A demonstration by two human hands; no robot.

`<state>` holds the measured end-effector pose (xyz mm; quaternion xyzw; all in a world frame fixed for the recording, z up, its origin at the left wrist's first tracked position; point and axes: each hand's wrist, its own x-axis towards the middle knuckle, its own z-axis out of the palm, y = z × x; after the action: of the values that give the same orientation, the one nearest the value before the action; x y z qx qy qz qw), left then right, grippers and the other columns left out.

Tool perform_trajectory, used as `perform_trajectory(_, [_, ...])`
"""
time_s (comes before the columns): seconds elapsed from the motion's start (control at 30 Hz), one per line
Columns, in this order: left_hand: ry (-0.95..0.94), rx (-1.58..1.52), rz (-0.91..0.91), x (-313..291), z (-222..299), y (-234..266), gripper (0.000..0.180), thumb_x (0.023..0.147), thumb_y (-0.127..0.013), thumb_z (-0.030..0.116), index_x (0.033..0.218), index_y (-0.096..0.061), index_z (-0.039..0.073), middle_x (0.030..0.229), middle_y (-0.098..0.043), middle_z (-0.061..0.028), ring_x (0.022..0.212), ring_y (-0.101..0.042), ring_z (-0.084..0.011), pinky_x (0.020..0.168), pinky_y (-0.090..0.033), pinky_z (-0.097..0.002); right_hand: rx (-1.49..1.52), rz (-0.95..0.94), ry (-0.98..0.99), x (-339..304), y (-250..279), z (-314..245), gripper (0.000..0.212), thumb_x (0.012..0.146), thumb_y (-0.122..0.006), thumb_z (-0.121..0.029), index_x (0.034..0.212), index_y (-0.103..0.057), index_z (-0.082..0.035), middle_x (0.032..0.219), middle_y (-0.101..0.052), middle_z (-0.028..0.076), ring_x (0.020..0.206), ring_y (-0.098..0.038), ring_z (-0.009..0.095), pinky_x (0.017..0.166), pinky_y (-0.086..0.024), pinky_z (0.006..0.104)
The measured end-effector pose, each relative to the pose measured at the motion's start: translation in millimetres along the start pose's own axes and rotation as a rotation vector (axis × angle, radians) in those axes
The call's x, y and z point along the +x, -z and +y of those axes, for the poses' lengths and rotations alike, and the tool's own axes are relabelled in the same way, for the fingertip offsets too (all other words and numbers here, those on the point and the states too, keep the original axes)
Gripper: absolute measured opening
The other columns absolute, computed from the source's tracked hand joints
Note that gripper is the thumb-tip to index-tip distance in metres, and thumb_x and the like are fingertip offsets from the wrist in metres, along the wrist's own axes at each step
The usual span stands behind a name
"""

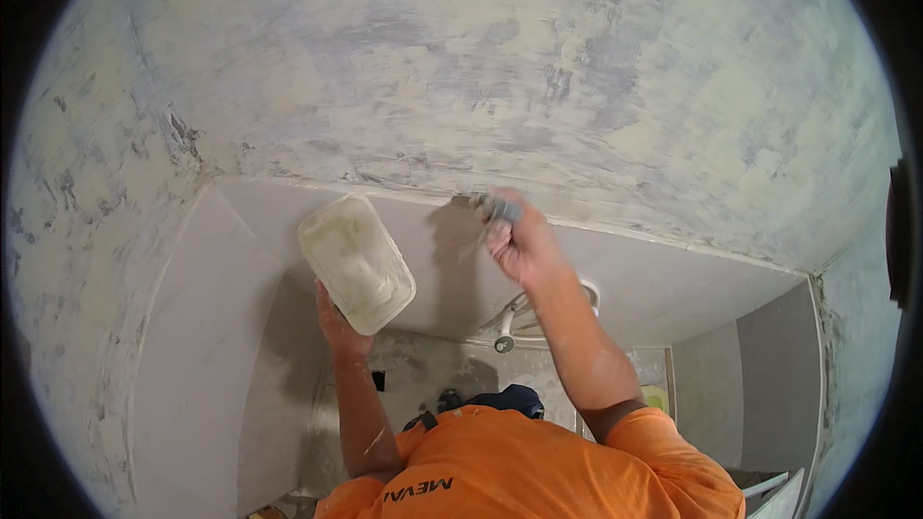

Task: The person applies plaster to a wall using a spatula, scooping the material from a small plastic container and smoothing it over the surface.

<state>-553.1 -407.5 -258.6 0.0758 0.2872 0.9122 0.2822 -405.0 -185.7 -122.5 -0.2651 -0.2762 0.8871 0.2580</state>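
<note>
My left hand (343, 334) grips a whitish, rounded rectangular plastic tub (358, 264) from below and its near left side. Pale putty coats the tub's inside and rim. My right hand (524, 242), a little blurred, is closed around a putty knife (503, 210) with a greyish handle. Its short blade (468, 200) points left, at the seam where the smooth light panels (615, 274) meet the patchy plastered wall (461, 67). Whether the blade touches the seam I cannot tell.
Below my right forearm, a white pipe (505, 332) with a dark end sticks out near a pale ring-shaped fitting (589, 298). Plastered corners rise at left and right. A light board (784, 495) leans at the lower right. A yellowish-green object (656, 397) sits low behind my right arm.
</note>
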Motion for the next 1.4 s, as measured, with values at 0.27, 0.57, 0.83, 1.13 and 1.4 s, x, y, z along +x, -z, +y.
perform_trajectory(0.27, [0.012, 0.057, -0.013, 4.8, 5.9, 8.3, 0.059, 0.106, -0.036, 0.051, 0.148, -0.043, 0.011, 0.142, -0.054, -0.008, 0.126, -0.057, -0.0284, 0.104, -0.049, -0.0475, 0.204, 0.042, -0.002, 19.2, -28.7, -35.5, 0.014, 0.095, -0.044, -0.006, 0.082, -0.047, -0.009, 0.072, -0.058, 0.013, 0.046, -0.045, 0.006, 0.038, -0.038, 0.0179])
perform_trajectory(0.57, [0.034, 0.047, -0.002, 1.8, 7.6, 10.3, 0.059, 0.105, -0.04, 0.05, 0.148, -0.042, 0.009, 0.142, -0.054, -0.0096, 0.125, -0.058, -0.0296, 0.104, -0.05, -0.0488, 0.005, -0.137, 0.229, -24.7, -18.6, -23.0, 0.015, 0.096, -0.061, -0.015, 0.097, -0.059, 0.0, 0.079, -0.061, 0.007, 0.053, -0.052, 0.006, 0.044, -0.041, 0.0174])
perform_trajectory(0.83, [0.04, 0.089, -0.002, 2.4, 7.2, 10.2, 0.062, 0.104, -0.042, 0.052, 0.149, -0.041, 0.01, 0.144, -0.052, -0.0091, 0.129, -0.055, -0.0292, 0.106, -0.048, -0.0472, -0.191, 0.138, 0.161, -29.3, 13.7, 61.5, 0.019, 0.095, -0.063, -0.017, 0.096, -0.062, 0.002, 0.079, -0.06, 0.005, 0.065, -0.059, 0.013, 0.055, -0.05, 0.0281])
perform_trajectory(1.13, [0.031, 0.073, -0.025, 13.6, 8.6, 15.8, 0.061, 0.105, -0.041, 0.051, 0.15, -0.04, 0.01, 0.145, -0.052, -0.0079, 0.13, -0.054, -0.0291, 0.108, -0.045, -0.0469, -0.137, 0.106, 0.126, -30.8, 2.0, 62.2, 0.015, 0.095, -0.061, -0.016, 0.095, -0.06, -0.002, 0.075, -0.059, 0.003, 0.058, -0.058, 0.012, 0.048, -0.048, 0.0259])
perform_trajectory(1.4, [-0.023, 0.113, -0.003, 26.0, 2.2, 24.9, 0.06, 0.106, -0.038, 0.052, 0.149, -0.043, 0.01, 0.143, -0.053, -0.0083, 0.129, -0.055, -0.0284, 0.107, -0.046, -0.0467, -0.074, 0.082, 0.054, -22.7, -0.3, 39.1, 0.012, 0.096, -0.057, -0.012, 0.089, -0.059, -0.002, 0.072, -0.058, 0.002, 0.051, -0.053, 0.007, 0.042, -0.043, 0.0187])
